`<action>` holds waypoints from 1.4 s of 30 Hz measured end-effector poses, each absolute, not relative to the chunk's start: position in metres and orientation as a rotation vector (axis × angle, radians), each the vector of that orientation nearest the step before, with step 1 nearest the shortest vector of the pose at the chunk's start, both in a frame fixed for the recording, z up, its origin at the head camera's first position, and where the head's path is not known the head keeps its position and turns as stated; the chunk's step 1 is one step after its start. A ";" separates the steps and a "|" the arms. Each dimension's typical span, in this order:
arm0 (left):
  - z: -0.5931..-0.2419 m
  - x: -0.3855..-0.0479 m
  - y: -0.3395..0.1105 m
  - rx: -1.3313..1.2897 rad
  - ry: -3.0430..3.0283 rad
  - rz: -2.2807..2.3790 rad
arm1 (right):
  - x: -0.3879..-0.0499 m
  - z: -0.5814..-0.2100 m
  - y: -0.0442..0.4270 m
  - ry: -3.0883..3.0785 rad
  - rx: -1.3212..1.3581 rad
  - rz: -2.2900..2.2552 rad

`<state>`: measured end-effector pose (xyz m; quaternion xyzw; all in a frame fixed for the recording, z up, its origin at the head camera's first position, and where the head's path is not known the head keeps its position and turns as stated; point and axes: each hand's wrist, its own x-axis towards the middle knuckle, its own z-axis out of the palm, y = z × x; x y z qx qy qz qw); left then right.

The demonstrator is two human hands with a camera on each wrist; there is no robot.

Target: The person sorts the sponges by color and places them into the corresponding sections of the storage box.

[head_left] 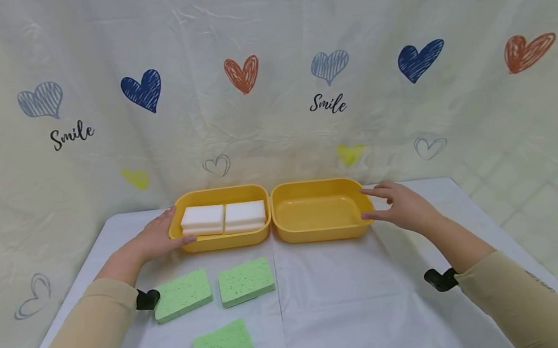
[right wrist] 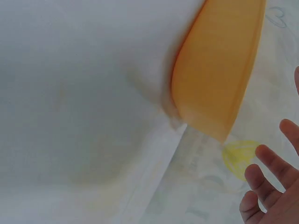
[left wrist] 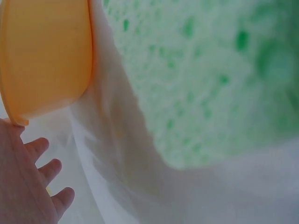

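Two yellow trays stand side by side at the back of the table. White sponge-like blocks [head_left: 203, 217] lie in two piles in the left tray [head_left: 225, 241]; the right tray [head_left: 323, 234] has a bare floor. At the left tray's outer end my left hand [head_left: 155, 236] touches the rim, thumb near the front corner and fingers along the side. My right hand [head_left: 405, 206] is at the right tray's outer end, thumb and fingers extended and apart, fingertips by the rim. Three green sponges [head_left: 183, 295], [head_left: 246, 282], [head_left: 223, 347] lie in front of the left tray.
A white cloth covers the table [head_left: 343, 303], with a crease down its middle. Behind it hangs a pale curtain [head_left: 284, 128] printed with hearts and "Smile". Dark wrist straps [head_left: 147, 299] sit on both sleeves; the left one is close to a green sponge.
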<state>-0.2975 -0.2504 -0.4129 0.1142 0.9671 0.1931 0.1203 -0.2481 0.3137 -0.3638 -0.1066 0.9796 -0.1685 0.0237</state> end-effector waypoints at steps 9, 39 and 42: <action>-0.411 -0.295 -0.249 0.321 2.822 0.561 | -0.254 -0.387 0.317 2.886 -0.165 -0.677; -0.403 -0.292 -0.249 0.444 2.915 0.621 | -0.267 -0.421 0.305 2.778 -0.041 -0.847; -0.396 -0.286 -0.243 0.488 2.933 0.594 | -0.268 -0.422 0.308 2.775 -0.042 -0.855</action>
